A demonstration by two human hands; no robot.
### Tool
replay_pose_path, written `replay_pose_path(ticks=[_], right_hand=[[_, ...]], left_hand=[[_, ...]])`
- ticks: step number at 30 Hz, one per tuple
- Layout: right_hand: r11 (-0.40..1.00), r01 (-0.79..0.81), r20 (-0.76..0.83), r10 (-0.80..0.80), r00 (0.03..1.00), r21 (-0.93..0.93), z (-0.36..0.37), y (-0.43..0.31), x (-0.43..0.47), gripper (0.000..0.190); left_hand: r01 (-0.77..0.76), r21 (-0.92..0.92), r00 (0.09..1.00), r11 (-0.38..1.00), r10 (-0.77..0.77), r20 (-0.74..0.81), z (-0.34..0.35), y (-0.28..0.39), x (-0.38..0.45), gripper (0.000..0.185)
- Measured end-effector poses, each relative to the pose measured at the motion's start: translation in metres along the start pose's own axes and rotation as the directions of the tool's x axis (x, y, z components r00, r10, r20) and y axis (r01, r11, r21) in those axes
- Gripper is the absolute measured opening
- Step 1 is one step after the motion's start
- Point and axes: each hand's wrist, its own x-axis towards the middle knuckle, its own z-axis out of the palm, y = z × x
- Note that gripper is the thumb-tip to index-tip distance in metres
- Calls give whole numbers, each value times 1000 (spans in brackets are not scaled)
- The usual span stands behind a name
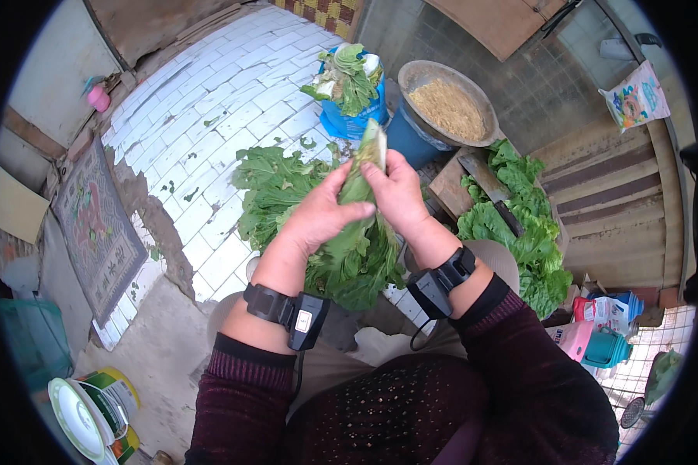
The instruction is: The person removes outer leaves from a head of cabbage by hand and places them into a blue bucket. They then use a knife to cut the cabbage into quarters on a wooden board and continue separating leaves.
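Note:
My left hand (pixel 330 212) and my right hand (pixel 394 187) are both closed around a long leafy green vegetable (pixel 355 189), its pale stem end pointing away from me. Its leaves hang down between my forearms. Below and to the left of my hands, a pile of loose green leaves (pixel 279 183) lies on the floor. Beyond my hands stands a blue bag (pixel 358 119), filled with leaf and stem pieces (pixel 353 75). On the right, a cleaver (pixel 488 186) with a black handle rests across a wooden board (pixel 451 183) and more green leaves (pixel 526 232).
A metal basin of yellowish meal (pixel 451 110) sits on a blue bucket (pixel 410 136) at the back right. A patterned mat (pixel 99 232) lies at left on the white-tiled floor. Buckets (pixel 107 392) stand at lower left, and bottles and packets (pixel 605 346) at lower right.

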Motion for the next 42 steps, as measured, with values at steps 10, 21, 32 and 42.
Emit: replay_pose_path(ticks=[10,21,32,42], right_hand=[[841,94,239,43,970,-533,-2,22,8,18],[561,-192,91,436,895,-805,-39,101,58,32],[692,-140,-70,128,989,-708,-43,101,212,34],[758,-45,93,139,986,-650,-50,152,165,42]], left_hand=[[175,800,969,574,-243,-37,14,12,-1,32],[241,811,964,533,-230,-135,-13,11,-9,34],[44,178,757,983,83,-648,-39,21,0,25],[3,282,706,959,197,-680,-54,28,7,24]])
